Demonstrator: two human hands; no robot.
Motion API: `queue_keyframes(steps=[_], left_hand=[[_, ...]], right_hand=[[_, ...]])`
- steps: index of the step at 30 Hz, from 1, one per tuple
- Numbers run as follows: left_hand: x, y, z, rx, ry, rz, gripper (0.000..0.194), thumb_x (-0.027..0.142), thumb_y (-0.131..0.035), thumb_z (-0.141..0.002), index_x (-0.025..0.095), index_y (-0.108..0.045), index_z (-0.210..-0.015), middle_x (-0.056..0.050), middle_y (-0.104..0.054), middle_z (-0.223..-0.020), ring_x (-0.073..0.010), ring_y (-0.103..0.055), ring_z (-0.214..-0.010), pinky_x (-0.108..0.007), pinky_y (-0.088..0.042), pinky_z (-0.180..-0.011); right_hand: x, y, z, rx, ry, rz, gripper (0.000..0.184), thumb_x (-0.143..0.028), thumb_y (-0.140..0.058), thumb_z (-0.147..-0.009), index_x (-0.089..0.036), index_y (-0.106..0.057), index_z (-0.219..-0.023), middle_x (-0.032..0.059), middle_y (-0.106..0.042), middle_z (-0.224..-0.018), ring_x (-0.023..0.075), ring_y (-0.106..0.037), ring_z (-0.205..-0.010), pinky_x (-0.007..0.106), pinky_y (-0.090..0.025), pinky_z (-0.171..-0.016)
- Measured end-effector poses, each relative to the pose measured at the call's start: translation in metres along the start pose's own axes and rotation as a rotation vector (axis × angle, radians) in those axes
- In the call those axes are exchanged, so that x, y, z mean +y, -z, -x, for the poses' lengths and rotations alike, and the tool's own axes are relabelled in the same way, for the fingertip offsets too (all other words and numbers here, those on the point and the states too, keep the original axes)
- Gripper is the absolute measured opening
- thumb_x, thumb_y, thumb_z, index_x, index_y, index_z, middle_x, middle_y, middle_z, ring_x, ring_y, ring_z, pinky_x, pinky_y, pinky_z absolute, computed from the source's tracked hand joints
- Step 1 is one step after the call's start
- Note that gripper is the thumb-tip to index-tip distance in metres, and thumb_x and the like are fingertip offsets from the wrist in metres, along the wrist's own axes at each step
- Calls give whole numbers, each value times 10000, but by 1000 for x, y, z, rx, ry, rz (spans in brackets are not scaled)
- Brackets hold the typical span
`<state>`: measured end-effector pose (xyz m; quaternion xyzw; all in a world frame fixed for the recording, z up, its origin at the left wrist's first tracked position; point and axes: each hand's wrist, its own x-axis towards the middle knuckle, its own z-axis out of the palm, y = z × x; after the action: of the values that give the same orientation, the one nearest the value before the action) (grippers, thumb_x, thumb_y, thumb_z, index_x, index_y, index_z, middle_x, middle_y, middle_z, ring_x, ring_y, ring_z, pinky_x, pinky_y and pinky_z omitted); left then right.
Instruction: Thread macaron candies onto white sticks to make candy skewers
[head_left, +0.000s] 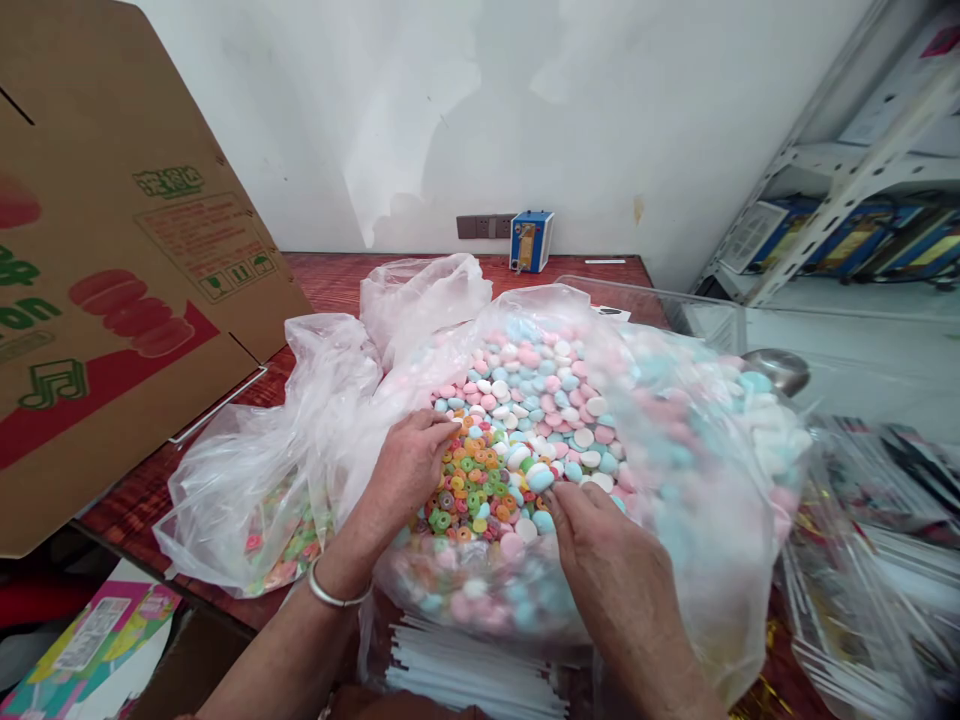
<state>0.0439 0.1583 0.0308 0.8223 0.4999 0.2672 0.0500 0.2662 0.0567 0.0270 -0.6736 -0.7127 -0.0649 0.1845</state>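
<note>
My left hand (411, 462) reaches over the near left part of an opened clear plastic bag (667, 500), fingers bent together among small fruit-coloured ring gummies (472, 480). What its fingertips hold, if anything, is hard to make out. From the right, my right hand (611, 560) pinches close to a white-and-blue candy (539, 477) with thumb and forefinger. Another white-and-blue candy lies in line with it toward the left hand; whether a stick joins them cannot be seen. Pink, blue and white button-shaped candies (562, 400) fill the bag around both hands.
Another plastic bag (277, 460) with colourful gummies lies left. White sticks (465, 670) are at the near edge. A large cardboard box (127, 260) stands left. A blue device (531, 242) sits by the wall, a metal bowl (778, 370) right, shelves (862, 160) beyond.
</note>
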Motion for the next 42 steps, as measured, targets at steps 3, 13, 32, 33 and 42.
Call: queue_keyframes(steps=[3,13,32,33,42], left_hand=[[-6,-6,-3,-16,-12,-7,211,118,-552,-910,196,-739,-971,-85,-711,-1077,-252,-608,-1016,-428,-487,-933],[3,-2,-5,0,64,139,246,117,-552,-889,175,-695,-1080,-90,-709,-1007,-253,-599,-1003,-403,-475,-904],[34,4,0,-255,528,1244,503,373,-813,-731,176,-671,-1171,-14,-707,-818,-137,-656,-730,-233,-504,-667],[31,7,-1,-304,520,1227,543,382,-797,-747,181,-650,-1230,-17,-706,-810,-141,-657,-710,-232,-494,-633],[2,-8,-30,2,67,168,267,138,-523,-908,200,-775,-968,-86,-714,-959,-225,-642,-935,-359,-492,-862]], right_hand=[[-7,-1,-4,0,45,57,182,-186,-537,-948,-235,-594,-783,1,-625,-719,148,-579,-515,263,-248,-446],[-11,-6,2,31,80,11,266,-251,-457,-1006,-241,-593,-778,-8,-635,-704,145,-578,-487,271,-269,-444],[-19,-1,8,96,9,-393,330,-275,-400,-1014,-225,-504,-705,-6,-565,-665,142,-554,-576,250,-352,-549],[-18,-2,10,84,-13,-462,315,-267,-420,-1002,-226,-483,-696,-14,-547,-654,136,-541,-581,240,-363,-560],[-5,-16,20,56,-143,-554,261,-255,-425,-976,-219,-537,-744,-13,-560,-663,144,-544,-599,240,-382,-577]])
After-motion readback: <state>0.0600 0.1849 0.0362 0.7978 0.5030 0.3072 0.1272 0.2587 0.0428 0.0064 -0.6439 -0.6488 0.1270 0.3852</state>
